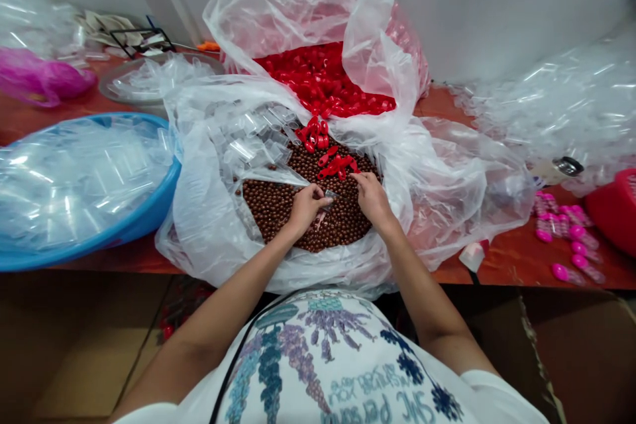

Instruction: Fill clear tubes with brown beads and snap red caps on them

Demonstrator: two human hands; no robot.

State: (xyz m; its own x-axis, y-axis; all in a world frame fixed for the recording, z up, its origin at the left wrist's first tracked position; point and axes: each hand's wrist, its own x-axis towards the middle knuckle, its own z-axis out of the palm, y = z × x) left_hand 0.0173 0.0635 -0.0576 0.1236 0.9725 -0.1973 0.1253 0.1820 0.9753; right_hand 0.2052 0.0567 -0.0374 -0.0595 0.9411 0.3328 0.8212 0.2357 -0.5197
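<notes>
The left hand (304, 209) is over a heap of brown balls (273, 209) in a big open plastic bag (191, 218) on the desk (521, 258). Its thumb and fingers are pinched together on what looks like a small clear piece (328, 195), though it is too small to make out well. The right hand (373, 202) is just beside it, reaching to the small pile of red caps (338, 165) on top of the balls. Its fingers are close together at the pile's near right edge; I cannot tell whether they grip a cap.

Clear tubes (253, 139) lie at the far left of the same bag. Right behind stands another bag (243, 20) full of red pieces (308, 73). A blue basin (156, 205) of clear plastic pieces (84, 179) sits to the left, and pink-capped tubes (561, 222) lie well to the right, near a red bowl (613, 212).
</notes>
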